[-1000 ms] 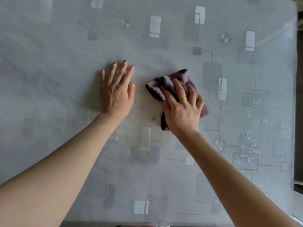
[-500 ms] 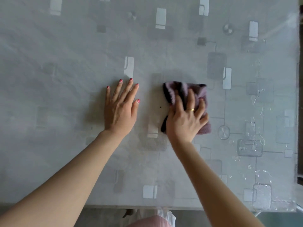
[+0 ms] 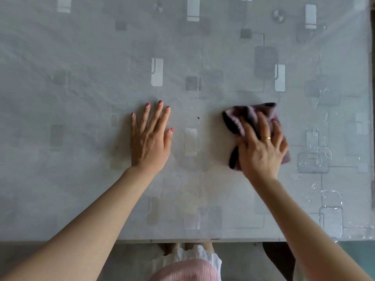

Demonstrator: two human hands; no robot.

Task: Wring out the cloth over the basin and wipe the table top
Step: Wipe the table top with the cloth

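— What is the cloth like, and where does it lie?

— It is a soft, fuzzy rag, mauve with darker, nearly black folds, bunched into a rough rectangle. It lies flat on the table top, right of the middle and nearer the right edge than the left.

— And the hands?

— The right hand lies on the cloth with fingers spread and nearly straight, pressing it down rather than gripping it; a thin gold ring sits on one finger. The left hand rests palm-down on the bare surface, fingers straight and relaxed, holding nothing, well apart from the cloth.

— The surface itself?

— Pale grey, smooth and slightly glossy, as if under a clear film, printed with rounded rectangles, small squares and thin lines. Towards the right edge it shows shiny, wrinkled streaks; whether they are wet marks or creases I cannot tell. A tiny dark speck lies between the hands.

— Anything hidden?

— The hand covers most of the cloth's near half. Below the table edge, pink ribbed fabric with a white frill is cut off by the frame.
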